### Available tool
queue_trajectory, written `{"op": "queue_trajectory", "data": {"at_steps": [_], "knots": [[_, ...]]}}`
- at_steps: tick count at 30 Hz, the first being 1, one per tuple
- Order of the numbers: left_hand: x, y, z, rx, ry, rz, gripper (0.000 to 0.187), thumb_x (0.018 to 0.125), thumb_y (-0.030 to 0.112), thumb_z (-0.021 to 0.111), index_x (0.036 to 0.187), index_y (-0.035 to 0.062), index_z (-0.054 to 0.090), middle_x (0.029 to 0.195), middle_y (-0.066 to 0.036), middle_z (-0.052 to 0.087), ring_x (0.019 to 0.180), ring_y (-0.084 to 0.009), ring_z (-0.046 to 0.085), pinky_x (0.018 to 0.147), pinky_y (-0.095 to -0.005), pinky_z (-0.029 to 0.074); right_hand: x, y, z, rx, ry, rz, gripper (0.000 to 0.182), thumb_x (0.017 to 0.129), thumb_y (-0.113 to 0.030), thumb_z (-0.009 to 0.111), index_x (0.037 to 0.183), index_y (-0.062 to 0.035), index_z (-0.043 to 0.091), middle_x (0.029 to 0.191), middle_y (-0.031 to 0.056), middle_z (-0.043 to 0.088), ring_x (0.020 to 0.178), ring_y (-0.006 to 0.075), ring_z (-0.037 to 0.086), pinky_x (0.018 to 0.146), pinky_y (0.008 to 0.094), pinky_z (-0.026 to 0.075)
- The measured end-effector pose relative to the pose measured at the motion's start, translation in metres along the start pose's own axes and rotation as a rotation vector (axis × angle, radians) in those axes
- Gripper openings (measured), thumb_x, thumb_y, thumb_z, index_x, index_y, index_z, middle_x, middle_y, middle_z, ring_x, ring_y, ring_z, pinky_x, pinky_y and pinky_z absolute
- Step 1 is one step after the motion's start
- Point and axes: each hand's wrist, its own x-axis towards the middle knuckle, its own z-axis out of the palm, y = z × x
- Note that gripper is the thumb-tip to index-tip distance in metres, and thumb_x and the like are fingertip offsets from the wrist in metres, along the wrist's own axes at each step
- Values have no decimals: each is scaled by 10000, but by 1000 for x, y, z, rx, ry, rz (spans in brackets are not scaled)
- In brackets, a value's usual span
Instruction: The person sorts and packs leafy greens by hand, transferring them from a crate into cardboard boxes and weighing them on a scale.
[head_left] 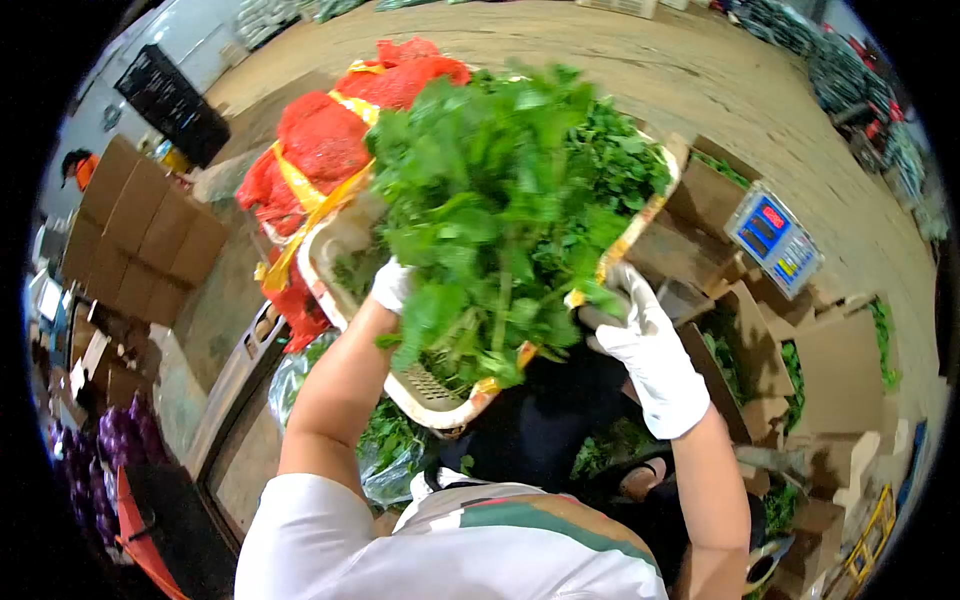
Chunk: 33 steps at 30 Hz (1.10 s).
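A large bunch of leafy greens (470, 200), slightly blurred, is held up over a cream plastic basket (325, 250). My left hand (392, 286), in a white glove, grips the bunch from its left side; the leaves hide most of its fingers. Beside the basket's right rim is my right hand (640, 325), also in a white glove. Its fingers are loosely bent and apart, near the lower leaves, and a grey patch shows at the palm. More greens (630, 165) fill the far right part of the basket.
Red mesh sacks (320, 140) with yellow bands lie against the basket's left side. To the right stand a digital scale display (770, 238) and open cardboard boxes (835, 365) with greens. A clear plastic bag (385, 455) of greens sits below the basket. Purple bags (130, 440) are at lower left.
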Motion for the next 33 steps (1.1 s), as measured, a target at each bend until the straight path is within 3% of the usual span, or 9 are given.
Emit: {"op": "queue_trajectory", "data": {"at_steps": [5, 8, 11, 14, 18, 23, 25, 29, 33], "knots": [[100, -40, 118, 230, -280, 169, 455, 771, 184, 592, 1168, 12, 450, 1104, -91, 538, 981, -184, 525, 861, -328, 427, -11, -46, -39, -218, 120, -365, 615, 646, -9, 712, 1186, -58, 421, 1068, 48, 527, 898, 147, 542, 773, 280, 460], [178, -134, 169, 434, -427, 659, 478, 781, 182, 577, 1212, 46, 422, 1170, -75, 499, 1041, -185, 485, 916, -323, 372, -47, -78, -71, -251, 295, -400, 426, 634, 30, 706, 1025, -64, 564, 934, 37, 607, 823, 125, 576, 741, 276, 478], [196, -180, 207, 1519, -365, 873, 522, 816, 383, 505, 1244, 105, 398, 1247, -89, 442, 1115, -263, 422, 975, -368, 298, -76, -95, -114, -481, 490, -381, 472, 607, 51, 716, 1038, -35, 544, 936, 57, 612, 811, 152, 594, 741, 296, 490], [184, -179, 252, 992, -688, 172, 735, 729, 577, 505, 1271, 103, 355, 1319, -123, 348, 1166, -305, 362, 994, -384, 264, -99, -85, -166, -600, 591, -377, 360, 683, -3, 673, 1017, -5, 540, 920, 59, 616, 798, 171, 601, 745, 323, 494], [185, -156, 254, 1335, -777, -336, 485, 638, 431, 569, 867, 6, 629, 786, -181, 618, 729, -280, 606, 651, -367, 472, -108, -67, -200, -21, 704, -324, 377, 801, -189, 558, 1158, -106, 471, 951, 40, 592, 773, 177, 563, 738, 313, 484], [183, -140, 219, 1713, -1054, -302, 358, 723, 347, 536, 818, 17, 635, 826, -174, 617, 789, -326, 593, 707, -391, 469, -79, -19, -278, -1522, 472, -167, 445, 819, -134, 506, 1247, -104, 388, 975, 107, 588, 803, 256, 576, 696, 360, 477], [187, -135, 218, 1799, -926, -277, 302, 737, 301, 517, 801, 32, 639, 817, -161, 619, 765, -316, 597, 693, -392, 470, -51, -19, -261, -1885, 432, 446, 492, 804, -98, 503, 1271, -89, 350, 910, 148, 588, 739, 270, 569, 650, 363, 464], [198, -101, 212, 1722, -503, -49, 273, 739, 261, 515, 818, 29, 636, 809, -171, 612, 745, -331, 590, 677, -386, 471, -10, 10, -277, -1712, 336, 554, 529, 768, -103, 520, 1252, -15, 324, 839, 168, 582, 663, 256, 569, 591, 344, 467], [199, -85, 187, 1239, -3, 520, 236, 756, 118, 595, 953, -12, 604, 841, -149, 635, 754, -220, 621, 698, -296, 476, 22, 112, -327, -1767, 214, 668, 607, 735, -73, 537, 1272, 28, 273, 884, 161, 594, 746, 261, 593, 642, 371, 486]]}}
